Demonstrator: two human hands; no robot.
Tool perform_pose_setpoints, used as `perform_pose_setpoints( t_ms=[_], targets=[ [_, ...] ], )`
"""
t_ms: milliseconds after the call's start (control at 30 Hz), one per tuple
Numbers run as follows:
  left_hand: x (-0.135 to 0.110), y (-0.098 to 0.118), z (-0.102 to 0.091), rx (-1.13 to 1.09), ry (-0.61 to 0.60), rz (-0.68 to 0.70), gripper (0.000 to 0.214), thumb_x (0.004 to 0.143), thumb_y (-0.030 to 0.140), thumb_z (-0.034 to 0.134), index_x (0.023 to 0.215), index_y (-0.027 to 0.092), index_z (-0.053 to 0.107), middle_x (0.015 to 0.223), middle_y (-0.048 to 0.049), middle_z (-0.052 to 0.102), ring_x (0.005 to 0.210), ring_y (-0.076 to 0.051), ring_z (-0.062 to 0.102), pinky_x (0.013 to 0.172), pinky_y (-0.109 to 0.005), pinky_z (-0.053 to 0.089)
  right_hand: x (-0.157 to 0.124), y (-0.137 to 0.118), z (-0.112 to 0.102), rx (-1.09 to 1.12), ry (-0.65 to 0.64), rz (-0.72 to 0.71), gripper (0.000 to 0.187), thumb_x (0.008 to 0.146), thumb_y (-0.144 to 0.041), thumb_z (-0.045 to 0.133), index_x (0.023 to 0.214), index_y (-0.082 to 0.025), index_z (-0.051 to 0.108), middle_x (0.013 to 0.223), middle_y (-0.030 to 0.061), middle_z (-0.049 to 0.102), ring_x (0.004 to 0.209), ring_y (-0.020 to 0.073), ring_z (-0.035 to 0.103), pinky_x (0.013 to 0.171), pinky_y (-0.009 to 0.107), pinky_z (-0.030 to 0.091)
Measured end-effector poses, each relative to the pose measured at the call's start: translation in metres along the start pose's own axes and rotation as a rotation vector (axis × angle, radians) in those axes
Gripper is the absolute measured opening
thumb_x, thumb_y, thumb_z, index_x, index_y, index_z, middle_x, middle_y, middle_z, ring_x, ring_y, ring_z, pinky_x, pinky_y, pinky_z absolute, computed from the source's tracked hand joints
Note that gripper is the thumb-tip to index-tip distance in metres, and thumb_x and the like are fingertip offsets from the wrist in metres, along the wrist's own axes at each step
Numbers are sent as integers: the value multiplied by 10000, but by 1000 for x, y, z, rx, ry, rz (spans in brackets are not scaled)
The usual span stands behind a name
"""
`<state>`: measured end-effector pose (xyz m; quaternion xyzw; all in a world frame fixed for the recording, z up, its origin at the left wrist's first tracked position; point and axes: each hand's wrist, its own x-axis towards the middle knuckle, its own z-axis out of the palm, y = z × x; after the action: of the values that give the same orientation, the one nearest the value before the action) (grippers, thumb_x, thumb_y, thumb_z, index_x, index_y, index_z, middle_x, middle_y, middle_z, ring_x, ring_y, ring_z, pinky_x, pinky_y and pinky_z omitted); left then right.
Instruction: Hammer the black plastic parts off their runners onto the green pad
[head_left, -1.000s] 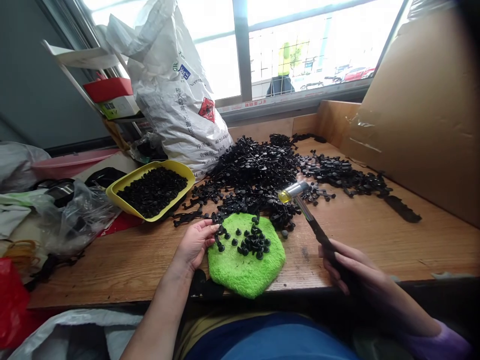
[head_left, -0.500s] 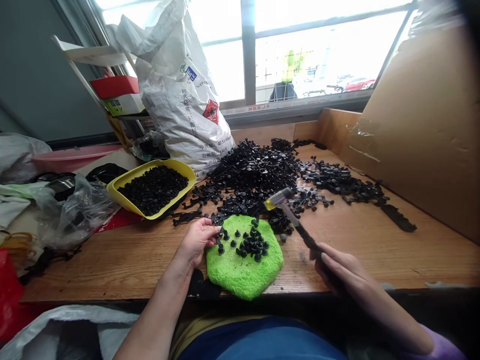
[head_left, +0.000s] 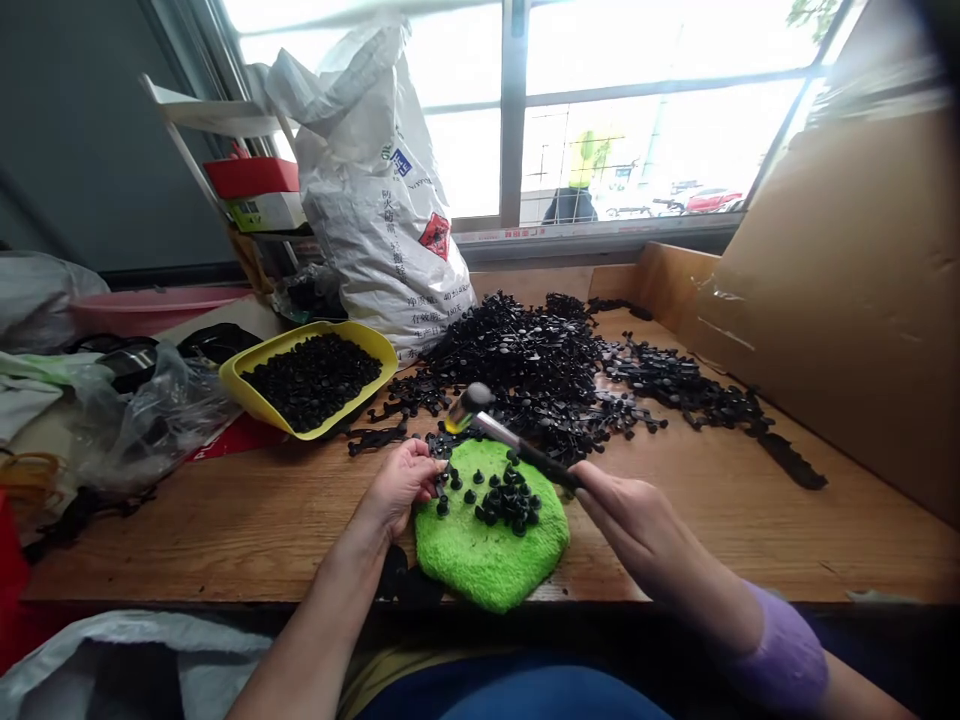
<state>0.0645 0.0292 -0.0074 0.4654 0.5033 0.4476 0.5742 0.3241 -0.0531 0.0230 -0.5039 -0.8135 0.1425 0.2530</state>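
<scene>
My right hand [head_left: 626, 510] grips the dark handle of a small hammer [head_left: 517, 440]. Its head, yellow at one end and black at the other, is raised over the far left edge of a green fuzzy pad [head_left: 487, 575]. At the pad's left edge, my left hand [head_left: 401, 485] pinches a black moulded part [head_left: 442, 490], mostly hidden by the fingers. Several loose black stud-like pieces [head_left: 511, 500] lie heaped on the pad, and a few stand singly near my left fingertips.
Behind the pad rises a large pile of black moulded parts [head_left: 517, 350], spreading right. A yellow tray [head_left: 307, 432] of small black pieces stands left. A white sack [head_left: 375, 210] leans by the window; a cardboard sheet [head_left: 840, 290] borders the right side.
My right hand has swung the hammer leftward, from right of the pad to above its far left edge. My left hand keeps its pinch in the same place. The camera view has shifted slightly.
</scene>
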Motion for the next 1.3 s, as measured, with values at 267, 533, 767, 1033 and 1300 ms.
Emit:
perform_pose_setpoints(
  t_ms=[267, 533, 767, 1033, 1300],
  targets=[
    [0, -2, 0, 10, -4, 40, 317, 606, 268, 713, 744, 177, 442, 472, 88, 479, 330, -22, 382, 313, -101, 267, -4, -1, 1, -111, -53, 44, 220, 926, -249, 287, 799, -217, 464, 590, 15, 533, 500, 159, 483, 454, 253, 259],
    [-5, -4, -8, -59, -3, 10, 316, 595, 259, 742, 780, 142, 515, 546, 47, 545, 389, -22, 428, 335, -103, 259, -10, -1, 2, -65, -56, 77, 236, 928, -292, 306, 805, -213, 491, 618, 14, 553, 528, 161, 495, 484, 258, 288],
    [-27, 1, -16, -97, -97, -115, 308, 647, 206, 719, 917, 140, 587, 685, -4, 635, 522, -50, 538, 449, -125, 383, -40, 18, -3, 296, -16, 183, 246, 935, -335, 318, 835, -202, 500, 616, -10, 493, 546, 140, 460, 517, 257, 319],
    [-31, 4, -4, 16, -140, -98, 324, 651, 251, 722, 933, 142, 605, 743, -23, 678, 651, -95, 589, 613, -188, 439, -48, 23, 5, 225, -69, 233, 284, 935, -357, 301, 832, -195, 510, 628, 0, 517, 579, 161, 495, 534, 267, 322],
    [-30, 3, -4, 77, -164, -88, 325, 678, 274, 702, 953, 140, 594, 746, -13, 677, 648, -81, 566, 603, -180, 417, -48, 23, 8, 193, -89, 237, 275, 934, -352, 298, 846, -201, 509, 675, 12, 569, 610, 170, 522, 548, 263, 336]
  ],
)
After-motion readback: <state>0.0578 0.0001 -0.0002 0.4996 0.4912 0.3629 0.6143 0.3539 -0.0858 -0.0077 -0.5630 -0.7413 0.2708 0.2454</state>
